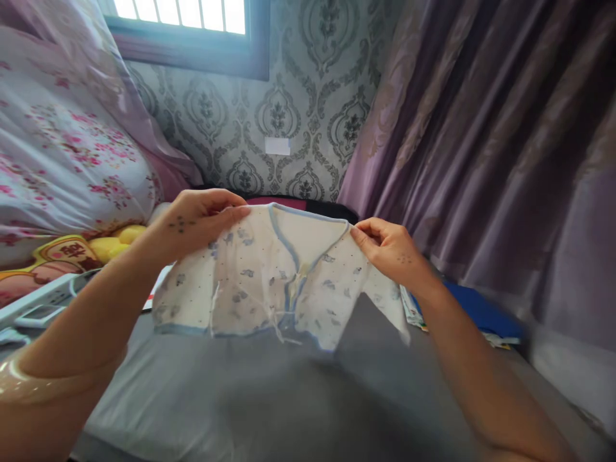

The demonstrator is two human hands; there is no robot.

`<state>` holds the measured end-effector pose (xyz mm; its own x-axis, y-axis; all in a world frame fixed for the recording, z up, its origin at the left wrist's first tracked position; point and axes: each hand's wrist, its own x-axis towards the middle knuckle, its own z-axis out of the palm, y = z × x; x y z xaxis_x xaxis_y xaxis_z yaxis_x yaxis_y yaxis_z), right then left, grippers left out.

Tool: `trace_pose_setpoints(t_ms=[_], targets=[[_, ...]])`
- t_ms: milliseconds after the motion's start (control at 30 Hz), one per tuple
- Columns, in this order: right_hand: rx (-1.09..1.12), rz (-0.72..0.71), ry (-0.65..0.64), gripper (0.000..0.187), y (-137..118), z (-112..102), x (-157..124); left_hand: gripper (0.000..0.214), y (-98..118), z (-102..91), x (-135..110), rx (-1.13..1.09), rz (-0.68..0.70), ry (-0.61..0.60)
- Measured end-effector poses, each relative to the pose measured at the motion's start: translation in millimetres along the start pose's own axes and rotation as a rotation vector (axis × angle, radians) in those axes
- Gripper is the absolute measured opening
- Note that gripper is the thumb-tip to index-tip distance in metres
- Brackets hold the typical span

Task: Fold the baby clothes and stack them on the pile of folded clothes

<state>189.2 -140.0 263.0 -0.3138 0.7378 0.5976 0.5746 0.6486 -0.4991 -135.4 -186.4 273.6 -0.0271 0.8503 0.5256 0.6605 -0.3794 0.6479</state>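
Note:
A small white baby shirt [245,276] with grey animal prints and pale blue trim hangs spread between my two hands, its V-neck facing me. My left hand [202,215] pinches the shoulder at the left, thumb in front and fingers behind. At the other shoulder, close to the neckline, my right hand [385,247] grips the cloth between thumb and fingers. White tie strings dangle from the front opening and the left side. Both sleeves droop outward, and the lower hem hangs just over or against the grey sheet; I cannot tell which.
Below lies a grey bed sheet [192,398]. To the right sits a blue folded item [471,311] on a stack. Yellow plush things [115,240] and a white plastic frame [43,301] are at the left. Purple curtains [462,160] and a patterned wall [231,115] stand behind.

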Motion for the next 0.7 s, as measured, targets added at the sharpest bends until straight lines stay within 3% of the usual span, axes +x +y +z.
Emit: trace_pose_setpoints(t_ms=[100,200,267,367,500,700], targets=[[-0.012,0.05,-0.096,0.029,20,18,6,0.034,-28,15.7,12,-0.044,-0.033,-0.187],[-0.17,0.094,-0.187,0.024,51,55,0,0.032,-75,51.3,16,0.051,0.014,-0.322],[-0.304,0.125,-0.245,0.023,73,85,-11,0.029,-105,80.5,11,0.163,0.047,-0.346],[-0.456,0.149,-0.325,0.026,99,126,-31,0.02,-137,122.2,-3,0.23,-0.013,-0.343],[-0.581,0.164,-0.391,0.027,116,158,-48,0.017,-157,160.5,-14,0.422,-0.126,-0.336],[-0.638,0.15,-0.416,0.03,128,174,-51,0.025,-173,182.1,-14,0.539,-0.099,-0.421]])
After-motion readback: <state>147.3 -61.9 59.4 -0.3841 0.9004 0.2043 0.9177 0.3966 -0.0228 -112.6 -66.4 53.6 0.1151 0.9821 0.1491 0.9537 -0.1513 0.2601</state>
